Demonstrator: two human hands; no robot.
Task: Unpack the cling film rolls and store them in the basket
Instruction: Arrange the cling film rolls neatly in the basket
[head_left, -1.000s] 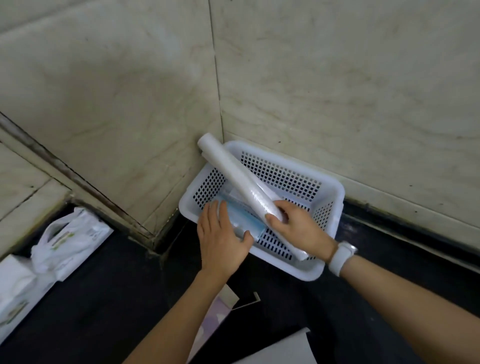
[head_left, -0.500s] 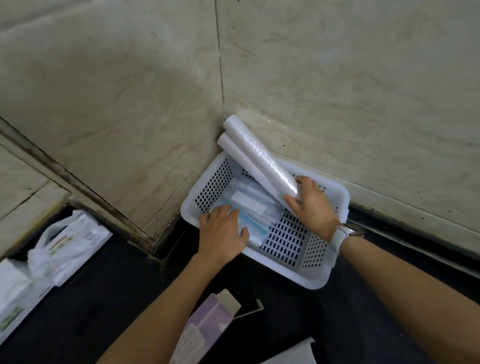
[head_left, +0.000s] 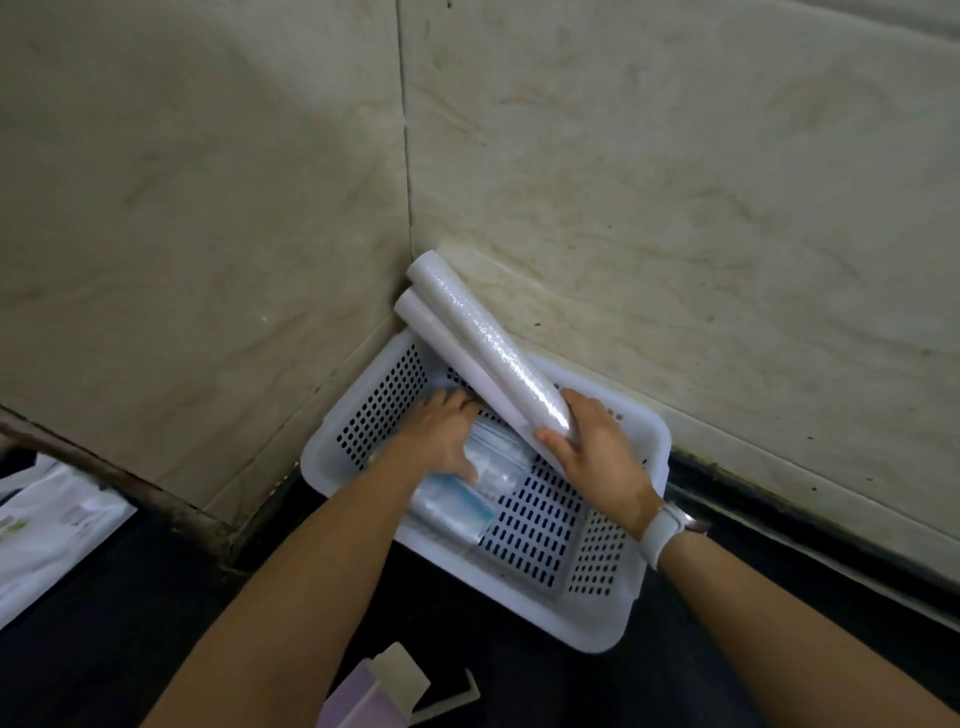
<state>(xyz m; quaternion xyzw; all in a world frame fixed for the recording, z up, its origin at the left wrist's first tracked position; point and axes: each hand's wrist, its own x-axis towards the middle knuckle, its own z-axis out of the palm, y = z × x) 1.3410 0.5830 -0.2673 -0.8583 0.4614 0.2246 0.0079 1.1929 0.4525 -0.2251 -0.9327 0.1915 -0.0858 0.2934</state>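
Observation:
A white perforated basket (head_left: 587, 621) sits in the corner where two marble walls meet. Two white cling film rolls lean side by side from the basket up into the corner. My right hand (head_left: 597, 452) grips the lower end of the upper, shiny roll (head_left: 488, 338). The second roll (head_left: 441, 343) lies just left of it, its lower end hidden behind the hands. My left hand (head_left: 441, 434) is inside the basket, palm down on a clear packet with blue contents (head_left: 457, 506).
An opened purple and white carton (head_left: 374, 696) lies on the dark counter in front of the basket. White plastic packets (head_left: 47, 530) lie at the far left. A white watch is on my right wrist.
My right hand swung the roll from across the basket up into the corner, beside the second roll. My left hand slid deeper into the basket over the packet.

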